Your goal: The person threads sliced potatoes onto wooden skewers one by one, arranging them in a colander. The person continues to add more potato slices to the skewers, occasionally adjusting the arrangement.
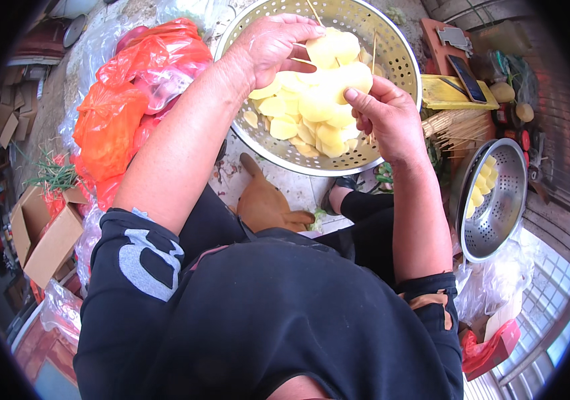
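Note:
A large perforated metal colander (399, 55) stands in front of me, with a heap of pale yellow slices (285, 127), apparently potato, inside. Above the heap, my left hand (285, 47) pinches a thin wooden skewer (313, 11) beside a slice (332, 48) at its fingertips. My right hand (382, 107) holds another slice (357, 82) between thumb and fingers. A second thin skewer (374, 52) rises near the right fingers; whether that hand grips it cannot be told. The slices partly hide the fingers.
Orange and red plastic bags (114, 120) lie left of the colander. To the right are a yellow board (430, 92) with a phone (466, 79), a bundle of skewers (460, 127) and a smaller colander (507, 200) holding yellow chunks. An open cardboard box (54, 245) stands at left.

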A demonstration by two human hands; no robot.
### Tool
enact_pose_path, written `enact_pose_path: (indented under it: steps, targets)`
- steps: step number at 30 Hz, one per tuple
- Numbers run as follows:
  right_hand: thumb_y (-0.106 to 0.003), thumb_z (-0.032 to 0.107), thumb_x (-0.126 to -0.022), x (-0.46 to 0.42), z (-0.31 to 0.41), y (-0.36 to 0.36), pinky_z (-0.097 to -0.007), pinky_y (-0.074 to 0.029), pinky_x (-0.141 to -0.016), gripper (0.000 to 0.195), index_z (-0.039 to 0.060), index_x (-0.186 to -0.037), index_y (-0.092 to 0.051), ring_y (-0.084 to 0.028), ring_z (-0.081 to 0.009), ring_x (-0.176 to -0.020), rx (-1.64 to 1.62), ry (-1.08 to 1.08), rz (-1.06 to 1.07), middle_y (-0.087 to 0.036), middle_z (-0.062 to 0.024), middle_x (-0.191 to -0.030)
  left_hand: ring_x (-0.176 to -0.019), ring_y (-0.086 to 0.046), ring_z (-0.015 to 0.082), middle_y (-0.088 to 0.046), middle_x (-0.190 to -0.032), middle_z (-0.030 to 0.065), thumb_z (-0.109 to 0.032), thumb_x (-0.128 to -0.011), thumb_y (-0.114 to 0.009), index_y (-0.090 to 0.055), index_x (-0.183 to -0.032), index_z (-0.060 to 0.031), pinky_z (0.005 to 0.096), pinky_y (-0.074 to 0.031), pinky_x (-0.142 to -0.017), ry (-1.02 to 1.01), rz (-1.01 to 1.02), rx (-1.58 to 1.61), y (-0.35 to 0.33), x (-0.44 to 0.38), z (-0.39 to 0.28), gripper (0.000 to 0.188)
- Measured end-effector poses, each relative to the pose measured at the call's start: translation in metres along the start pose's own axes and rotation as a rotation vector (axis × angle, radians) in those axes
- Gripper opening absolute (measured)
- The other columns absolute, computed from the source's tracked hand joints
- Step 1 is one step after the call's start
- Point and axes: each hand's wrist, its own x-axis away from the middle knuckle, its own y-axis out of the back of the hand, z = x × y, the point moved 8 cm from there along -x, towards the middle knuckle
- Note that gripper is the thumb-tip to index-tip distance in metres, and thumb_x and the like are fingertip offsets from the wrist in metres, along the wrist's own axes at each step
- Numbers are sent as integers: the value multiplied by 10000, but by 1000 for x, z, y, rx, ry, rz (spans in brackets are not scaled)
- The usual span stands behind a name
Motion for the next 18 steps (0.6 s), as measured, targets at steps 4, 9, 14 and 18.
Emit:
enact_pose_path:
  steps: [4,9,14,18]
  targets:
    - [-760,198,-875,-1,6,8,-197,-415,-546,214,38,-1006,-705,-503,-43,-588,-13,47,-26,-610,32,-712,-883,-673,194,-695,-980,92,-195,-873,-717,-674,-1094,-43,318,-542,-782,-54,-90,-541,8,-7,-2,272]
    - [-768,204,-867,-2,6,9,-205,-437,-579,244,29,-1026,-706,-518,-45,-610,-37,58,-16,-622,23,-720,-1035,-666,279,-697,-1072,158,-246,-728,-801,-666,-1194,-71,378,-522,-904,-198,187,-1435,-24,0,49,516]
    - [-769,208,-868,1,5,9,-208,-442,-584,254,25,-1031,-704,-522,-48,-618,-26,51,-22,-628,18,-731,-1000,-679,286,-710,-1015,119,-223,-694,-798,-690,-1096,-88,395,-541,-850,-141,158,-1598,-33,4,50,438]
    - [-771,209,-868,2,4,13,-209,-443,-575,259,23,-1035,-704,-526,-48,-623,-3,45,-36,-631,18,-738,-810,-674,288,-692,-819,134,-170,-636,-803,-677,-930,-13,372,-532,-769,-77,164,-1425,-31,0,34,356]
